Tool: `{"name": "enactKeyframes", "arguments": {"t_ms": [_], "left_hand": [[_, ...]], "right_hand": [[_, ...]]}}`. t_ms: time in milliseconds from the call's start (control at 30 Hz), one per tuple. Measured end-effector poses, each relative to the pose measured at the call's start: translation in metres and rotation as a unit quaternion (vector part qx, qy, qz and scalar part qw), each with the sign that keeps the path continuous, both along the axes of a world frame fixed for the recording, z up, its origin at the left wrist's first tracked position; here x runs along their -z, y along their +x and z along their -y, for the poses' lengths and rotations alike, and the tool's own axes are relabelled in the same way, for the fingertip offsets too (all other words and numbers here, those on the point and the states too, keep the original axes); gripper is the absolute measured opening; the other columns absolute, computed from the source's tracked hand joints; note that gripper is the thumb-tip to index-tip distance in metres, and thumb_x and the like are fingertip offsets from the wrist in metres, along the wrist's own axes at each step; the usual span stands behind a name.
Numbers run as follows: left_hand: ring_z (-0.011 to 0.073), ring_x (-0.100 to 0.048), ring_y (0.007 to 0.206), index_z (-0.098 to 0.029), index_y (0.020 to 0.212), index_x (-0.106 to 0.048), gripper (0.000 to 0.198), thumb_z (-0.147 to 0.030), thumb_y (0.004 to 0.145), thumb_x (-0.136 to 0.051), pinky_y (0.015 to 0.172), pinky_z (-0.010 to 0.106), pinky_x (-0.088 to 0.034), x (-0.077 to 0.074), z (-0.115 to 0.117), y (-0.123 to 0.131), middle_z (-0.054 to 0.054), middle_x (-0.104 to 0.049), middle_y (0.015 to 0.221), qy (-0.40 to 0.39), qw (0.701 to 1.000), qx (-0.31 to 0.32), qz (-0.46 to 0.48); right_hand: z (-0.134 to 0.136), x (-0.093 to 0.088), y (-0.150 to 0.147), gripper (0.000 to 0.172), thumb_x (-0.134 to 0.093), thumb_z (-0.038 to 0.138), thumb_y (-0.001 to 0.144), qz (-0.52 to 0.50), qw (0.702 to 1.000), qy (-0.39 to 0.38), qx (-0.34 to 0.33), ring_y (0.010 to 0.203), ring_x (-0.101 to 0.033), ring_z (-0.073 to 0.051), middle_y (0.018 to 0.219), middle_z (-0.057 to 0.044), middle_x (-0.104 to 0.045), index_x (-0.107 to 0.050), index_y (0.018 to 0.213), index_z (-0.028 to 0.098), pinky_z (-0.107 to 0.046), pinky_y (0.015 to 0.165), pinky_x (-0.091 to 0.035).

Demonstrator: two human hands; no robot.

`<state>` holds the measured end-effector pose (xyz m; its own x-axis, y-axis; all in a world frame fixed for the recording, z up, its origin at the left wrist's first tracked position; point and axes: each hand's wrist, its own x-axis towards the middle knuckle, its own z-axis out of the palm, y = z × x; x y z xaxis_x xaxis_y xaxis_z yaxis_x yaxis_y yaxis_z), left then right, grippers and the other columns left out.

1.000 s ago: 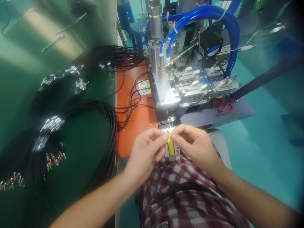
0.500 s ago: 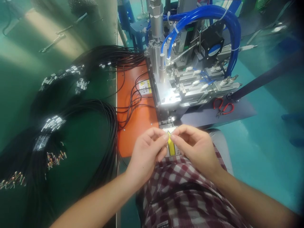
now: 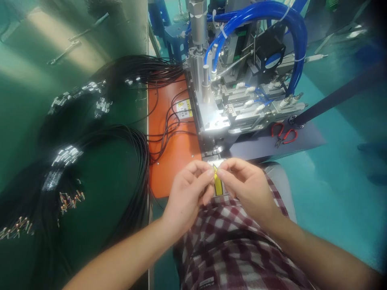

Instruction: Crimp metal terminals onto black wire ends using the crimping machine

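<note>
1. Around you is a workroom with a glossy teal floor (image 3: 329, 193) on the right of the frame and a dark green work surface (image 3: 99, 193) filling the left.
2. Nearest, at the bottom centre, is your maroon-and-white checked garment (image 3: 238, 253).
3. Just above it, at the centre, your left hand (image 3: 189, 187) comes in from the lower left, thumb and forefinger closed together in a fine pinch.
4. Your right hand (image 3: 250, 187) comes in from the lower right and pinches the same way, its fingertips just beside the left's. Whatever lies between the tips is too small to make out, so you cannot tell what either pinch holds.
5. Directly behind your fingertips, partly covered, is the white label with a yellow arrow (image 3: 218, 189), just below the middle of the frame.
6. Left of your hands lies a flat orange base plate (image 3: 169, 177), crossed by loose black cables (image 3: 163, 145); thick bundles of such cables, with shiny silvery pieces (image 3: 67, 156) among them, spread over the green surface.
7. Beyond your hands, at upper centre, stands a silver metal machine (image 3: 211, 114) with arching blue tubes (image 3: 248, 16).
8. Right of centre, red-handled pliers (image 3: 290, 136) lie on a grey plate (image 3: 260, 146).
9. Farther off, at the top, is a blue plastic stool (image 3: 175, 40).
</note>
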<state>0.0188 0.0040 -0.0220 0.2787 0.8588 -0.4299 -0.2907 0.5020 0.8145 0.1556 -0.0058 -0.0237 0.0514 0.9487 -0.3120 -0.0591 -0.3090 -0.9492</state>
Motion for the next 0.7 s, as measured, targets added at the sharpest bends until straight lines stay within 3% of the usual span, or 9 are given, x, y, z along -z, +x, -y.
{"name": "enactKeyframes", "arguments": {"t_ms": [167,467,700], "left_hand": [[0.0018,-0.037,0.036,-0.017,0.079,-0.052,0.016,-0.026,0.084,-0.063,0.041,0.019,-0.019,-0.0003,0.0006,0.0005,-0.007,-0.05,0.057,0.012,1.0,0.009,-0.019],[0.0026,-0.038,0.035,-0.018,0.078,-0.05,0.017,-0.026,0.087,-0.062,0.041,0.016,-0.025,-0.0001,0.0034,-0.0002,-0.01,-0.045,0.045,0.032,0.998,0.026,-0.056],[0.0026,-0.039,0.037,-0.018,0.078,-0.049,0.019,-0.027,0.087,-0.061,0.042,0.017,-0.023,0.0019,0.0062,0.0004,-0.009,-0.046,0.05,0.025,0.999,0.029,-0.039]], "right_hand": [[-0.0007,0.0012,0.0026,0.015,-0.066,0.028,0.077,0.002,1.0,0.027,-0.009,0.043,-0.032,-0.006,0.05,0.007,-0.041,-0.059,0.069,0.018,-0.019,0.039,-0.027],[0.0004,0.0019,0.0074,0.01,-0.068,0.024,0.074,0.0,0.999,0.031,-0.022,0.045,-0.038,-0.007,0.054,0.005,-0.048,-0.061,0.072,0.016,-0.02,0.041,-0.031],[-0.0004,0.0017,0.0051,0.011,-0.066,0.02,0.074,-0.043,0.999,0.017,-0.011,0.043,-0.036,-0.005,0.049,0.007,-0.045,-0.059,0.068,0.016,-0.018,0.039,-0.028]]}}
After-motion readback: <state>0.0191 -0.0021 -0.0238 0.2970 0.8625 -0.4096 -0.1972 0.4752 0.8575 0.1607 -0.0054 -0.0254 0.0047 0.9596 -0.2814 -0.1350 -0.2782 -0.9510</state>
